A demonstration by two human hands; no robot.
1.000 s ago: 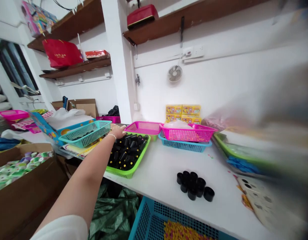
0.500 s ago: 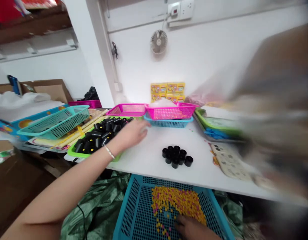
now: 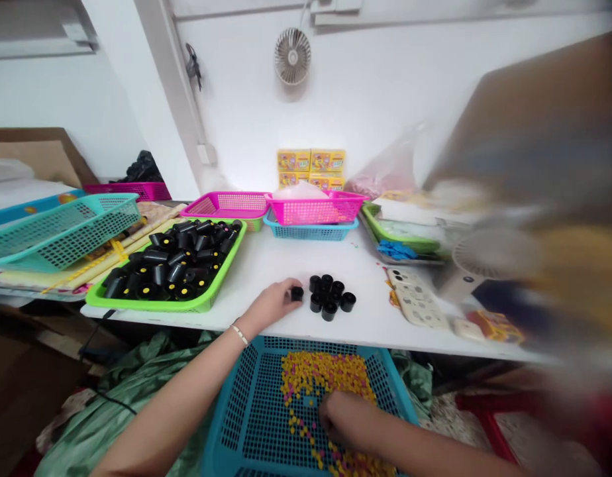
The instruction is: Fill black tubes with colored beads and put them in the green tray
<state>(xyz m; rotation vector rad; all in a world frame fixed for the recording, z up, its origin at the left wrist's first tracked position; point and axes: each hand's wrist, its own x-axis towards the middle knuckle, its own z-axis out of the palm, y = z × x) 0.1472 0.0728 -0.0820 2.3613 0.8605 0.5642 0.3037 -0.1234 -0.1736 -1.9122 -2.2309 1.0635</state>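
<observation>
Just right of the left hand (image 3: 272, 305), which pinches one black cap (image 3: 297, 294), loose caps (image 3: 330, 295) look undone, right hand (image 3: 346, 420) is down among yellow-and-pink beads (image 3: 330, 372), can't tell its grip, while yellow-dotted caps (image 3: 177, 270) left of both hands look done.

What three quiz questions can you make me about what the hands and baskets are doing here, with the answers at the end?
1. What does the left hand hold?
2. True or false: the right hand rests on the white table.
3. Which basket holds the heap of black pieces with yellow dots?
a) a pink one
b) a green one
c) a blue one

Key:
1. A small black piece.
2. False: it is at the yellow and pink bits in the large blue basket.
3. b, the green basket.
</observation>
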